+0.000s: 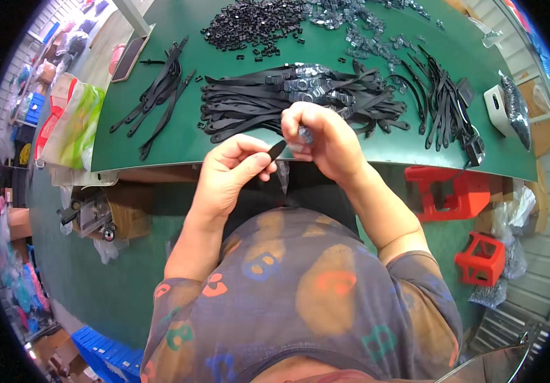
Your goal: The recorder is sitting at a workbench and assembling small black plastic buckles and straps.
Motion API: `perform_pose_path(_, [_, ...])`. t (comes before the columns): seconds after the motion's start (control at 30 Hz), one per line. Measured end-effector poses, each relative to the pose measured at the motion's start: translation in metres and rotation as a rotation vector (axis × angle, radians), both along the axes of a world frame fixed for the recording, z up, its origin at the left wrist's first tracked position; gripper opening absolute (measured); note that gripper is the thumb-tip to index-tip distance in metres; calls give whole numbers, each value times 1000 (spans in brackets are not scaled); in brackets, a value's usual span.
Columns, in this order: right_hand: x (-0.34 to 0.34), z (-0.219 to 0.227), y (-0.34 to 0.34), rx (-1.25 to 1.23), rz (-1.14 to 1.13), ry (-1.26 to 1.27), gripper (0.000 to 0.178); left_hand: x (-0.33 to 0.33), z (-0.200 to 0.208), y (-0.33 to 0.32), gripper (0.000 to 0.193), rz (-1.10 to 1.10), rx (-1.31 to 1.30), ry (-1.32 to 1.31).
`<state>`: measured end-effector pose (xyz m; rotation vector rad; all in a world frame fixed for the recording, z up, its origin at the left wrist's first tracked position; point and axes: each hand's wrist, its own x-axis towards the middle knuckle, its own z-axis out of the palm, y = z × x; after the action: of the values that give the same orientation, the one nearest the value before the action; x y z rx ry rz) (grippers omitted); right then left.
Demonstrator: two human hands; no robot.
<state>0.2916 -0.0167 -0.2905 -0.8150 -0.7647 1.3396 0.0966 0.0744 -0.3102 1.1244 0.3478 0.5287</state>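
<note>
My left hand (235,167) pinches a flat black strap end (277,150) between thumb and fingers, near the table's front edge. Right beside it, my right hand (321,137) is closed on a small translucent plastic piece (305,134), partly hidden by the fingers. The strap's tip meets the right fingertips; whether it passes through the piece I cannot tell. Just beyond both hands lies a broad heap of black straps (243,108), with translucent buckles (307,86) across its middle.
More black straps lie at the left (160,96) and right (441,108) of the green table (377,150). Farther back are piles of small black clips (256,25) and clear plastic pieces (364,38). A phone (130,59) rests at the left edge; red stools (447,195) stand below right.
</note>
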Motion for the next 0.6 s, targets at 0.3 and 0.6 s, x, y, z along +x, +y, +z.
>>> perform_pose_path(0.3, [-27,3,-7,-188,-179,-97,33,5,-10,-14,12,46,80,-9])
perform_pose_path(0.6, [-28,-5,-8,-197,-192,-206,23,5,-10,-20,13,58,55,11])
